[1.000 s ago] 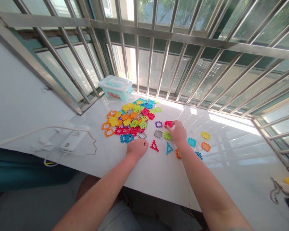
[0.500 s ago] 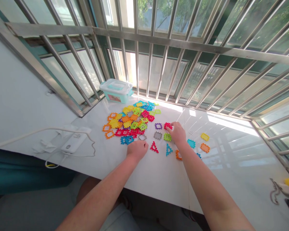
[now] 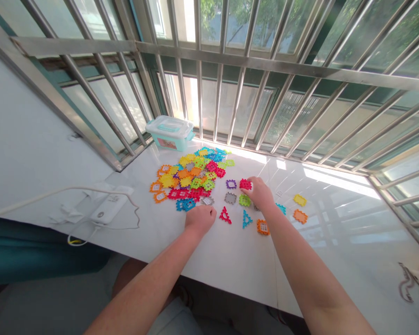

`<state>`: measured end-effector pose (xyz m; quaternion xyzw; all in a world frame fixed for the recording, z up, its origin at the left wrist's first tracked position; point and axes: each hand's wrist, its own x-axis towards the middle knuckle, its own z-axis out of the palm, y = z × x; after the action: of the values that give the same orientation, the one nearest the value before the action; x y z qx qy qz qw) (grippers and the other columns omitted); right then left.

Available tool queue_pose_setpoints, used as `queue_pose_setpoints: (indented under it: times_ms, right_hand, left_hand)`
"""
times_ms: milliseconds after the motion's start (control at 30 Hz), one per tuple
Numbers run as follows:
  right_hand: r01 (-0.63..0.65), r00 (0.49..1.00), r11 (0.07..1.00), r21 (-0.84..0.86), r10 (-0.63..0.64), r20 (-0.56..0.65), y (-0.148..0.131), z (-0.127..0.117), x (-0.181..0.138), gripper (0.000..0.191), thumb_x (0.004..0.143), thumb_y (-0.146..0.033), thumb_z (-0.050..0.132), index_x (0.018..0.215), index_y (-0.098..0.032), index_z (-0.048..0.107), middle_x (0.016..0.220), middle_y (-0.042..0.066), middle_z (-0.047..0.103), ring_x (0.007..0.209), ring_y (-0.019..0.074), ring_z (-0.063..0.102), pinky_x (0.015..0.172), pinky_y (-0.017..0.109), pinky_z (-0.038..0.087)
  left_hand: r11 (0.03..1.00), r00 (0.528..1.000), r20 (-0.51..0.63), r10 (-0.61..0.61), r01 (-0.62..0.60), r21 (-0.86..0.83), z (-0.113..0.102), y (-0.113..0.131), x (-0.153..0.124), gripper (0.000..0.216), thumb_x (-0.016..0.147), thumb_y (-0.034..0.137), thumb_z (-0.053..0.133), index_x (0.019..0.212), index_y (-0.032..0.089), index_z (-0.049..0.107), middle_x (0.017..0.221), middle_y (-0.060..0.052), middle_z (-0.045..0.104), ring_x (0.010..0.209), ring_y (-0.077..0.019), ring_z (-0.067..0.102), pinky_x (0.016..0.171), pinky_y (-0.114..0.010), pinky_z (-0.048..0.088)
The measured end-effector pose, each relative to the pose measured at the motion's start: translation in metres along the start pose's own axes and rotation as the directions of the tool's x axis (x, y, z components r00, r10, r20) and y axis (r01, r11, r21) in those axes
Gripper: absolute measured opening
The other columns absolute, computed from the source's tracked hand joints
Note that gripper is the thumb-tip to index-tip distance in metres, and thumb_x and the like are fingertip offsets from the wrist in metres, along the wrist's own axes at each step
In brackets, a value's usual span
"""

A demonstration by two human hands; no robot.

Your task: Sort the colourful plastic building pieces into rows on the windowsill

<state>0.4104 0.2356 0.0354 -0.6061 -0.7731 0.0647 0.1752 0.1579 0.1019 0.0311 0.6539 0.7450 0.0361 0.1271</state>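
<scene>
My right hand (image 3: 260, 192) has thumb and fingers closed at the right edge of a red toothed square building piece (image 3: 245, 184). Around it lie a purple frame piece (image 3: 231, 184), a grey square piece (image 3: 230, 198) and a green window piece (image 3: 244, 200). Nearer me are a red triangle piece (image 3: 225, 215), a blue triangle piece (image 3: 246, 218) and an orange window piece (image 3: 263, 227). My left hand (image 3: 200, 218) rests as a fist on the table, beside a grey window piece (image 3: 207, 201); no piece shows in it.
A mixed heap of coloured pieces (image 3: 185, 173) spreads left of centre. Behind it stands a lidded teal box (image 3: 170, 133). A white power strip (image 3: 109, 207) with cables lies left. Yellow (image 3: 300, 200) and orange (image 3: 300, 216) pieces lie right. Metal bars (image 3: 230, 97) close the far side.
The view has shifted slightly. My right hand stays at the red square piece, which now shows more fully. My left fist has not visibly moved on the table.
</scene>
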Motion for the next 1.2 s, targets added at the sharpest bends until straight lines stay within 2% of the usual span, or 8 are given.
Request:
queue_pose_setpoints:
  times_ms: [333, 567, 733, 833, 933, 1067, 1133, 1200]
  right_hand:
    - [0.003, 0.998, 0.998, 0.062, 0.001, -0.062, 0.003, 0.004, 0.008, 0.043, 0.088, -0.048, 0.073, 0.12, -0.025, 0.057, 0.12, 0.009, 0.062, 0.094, 0.0245, 0.064, 0.076, 0.034, 0.048]
    - [-0.018, 1.0, 0.999, 0.046, 0.019, -0.018, -0.001, 0.002, 0.009, 0.045, 0.087, -0.05, 0.073, 0.122, -0.026, 0.058, 0.124, 0.009, 0.059, 0.09, 0.0239, 0.064, 0.071, 0.033, 0.046]
    - [0.03, 0.992, 0.993, 0.118, -0.015, -0.128, 0.0, -0.015, -0.014, 0.044, 0.092, -0.059, 0.064, 0.118, -0.024, 0.058, 0.123, 0.011, 0.059, 0.089, 0.0235, 0.062, 0.072, 0.033, 0.045]
    - [0.015, 0.979, 0.984, 0.18, 0.023, -0.205, 0.004, -0.037, -0.042, 0.038, 0.091, -0.061, 0.063, 0.096, -0.023, 0.055, 0.097, 0.005, 0.062, 0.073, 0.0179, 0.055, 0.069, 0.03, 0.042]
    - [-0.055, 0.966, 0.98, 0.192, 0.101, -0.239, 0.011, -0.067, -0.085, 0.046, 0.093, -0.057, 0.062, 0.072, -0.024, 0.037, 0.063, -0.006, 0.043, 0.058, 0.0126, 0.038, 0.061, 0.026, 0.034]
    - [-0.184, 0.922, 0.964, 0.193, 0.238, -0.307, 0.023, -0.101, -0.165, 0.054, 0.095, -0.054, 0.058, 0.066, -0.024, 0.023, 0.057, -0.008, 0.027, 0.056, 0.0109, 0.026, 0.058, 0.023, 0.03]
    - [-0.211, 0.911, 0.968, 0.136, 0.246, -0.33, 0.031, -0.11, -0.213, 0.054, 0.096, -0.053, 0.056, 0.065, -0.023, 0.024, 0.058, -0.007, 0.026, 0.055, 0.011, 0.026, 0.057, 0.023, 0.03]
    - [-0.211, 0.913, 0.977, -0.008, 0.195, -0.359, 0.043, -0.115, -0.265, 0.051, 0.097, -0.052, 0.052, 0.063, -0.023, 0.027, 0.058, -0.006, 0.027, 0.055, 0.0118, 0.026, 0.058, 0.024, 0.03]
  left_hand:
    - [1.0, 1.0, -0.017, 0.015, -0.015, -0.01, 0.003, -0.002, 0.001, 0.045, 0.101, 0.036, 0.037, 0.096, 0.024, 0.08, 0.094, -0.01, 0.077, 0.089, -0.0237, 0.071, 0.076, -0.031, 0.048]
    - [0.999, 0.998, -0.043, 0.036, -0.036, 0.003, 0.008, -0.005, 0.002, 0.046, 0.101, 0.035, 0.036, 0.092, 0.025, 0.08, 0.091, -0.008, 0.077, 0.084, -0.0237, 0.071, 0.07, -0.03, 0.047]
    - [1.0, 0.998, -0.059, 0.03, -0.03, 0.01, 0.009, -0.005, 0.003, 0.046, 0.1, 0.036, 0.036, 0.092, 0.024, 0.08, 0.09, -0.009, 0.076, 0.084, -0.024, 0.071, 0.068, -0.03, 0.046]
    - [1.0, 0.998, -0.047, 0.031, -0.031, 0.003, 0.01, -0.005, 0.003, 0.046, 0.1, 0.036, 0.036, 0.093, 0.024, 0.08, 0.091, -0.009, 0.076, 0.085, -0.0241, 0.07, 0.07, -0.03, 0.046]
    - [0.999, 0.998, -0.046, 0.032, -0.032, -0.004, 0.01, -0.005, 0.003, 0.048, 0.101, 0.038, 0.036, 0.095, 0.023, 0.08, 0.093, -0.01, 0.076, 0.087, -0.0246, 0.07, 0.072, -0.031, 0.047]
    - [0.999, 0.998, -0.046, 0.034, -0.034, -0.005, 0.011, -0.005, 0.003, 0.05, 0.101, 0.039, 0.034, 0.094, 0.023, 0.081, 0.093, -0.011, 0.077, 0.086, -0.0255, 0.07, 0.074, -0.032, 0.047]
    - [0.999, 0.998, -0.05, 0.04, -0.04, -0.005, 0.011, -0.006, 0.003, 0.05, 0.101, 0.039, 0.033, 0.094, 0.023, 0.081, 0.093, -0.011, 0.077, 0.086, -0.0255, 0.07, 0.075, -0.032, 0.047]
    - [0.999, 0.997, -0.061, 0.043, -0.043, 0.0, 0.012, -0.006, 0.002, 0.051, 0.101, 0.038, 0.033, 0.094, 0.023, 0.081, 0.093, -0.011, 0.077, 0.086, -0.0256, 0.07, 0.074, -0.032, 0.046]
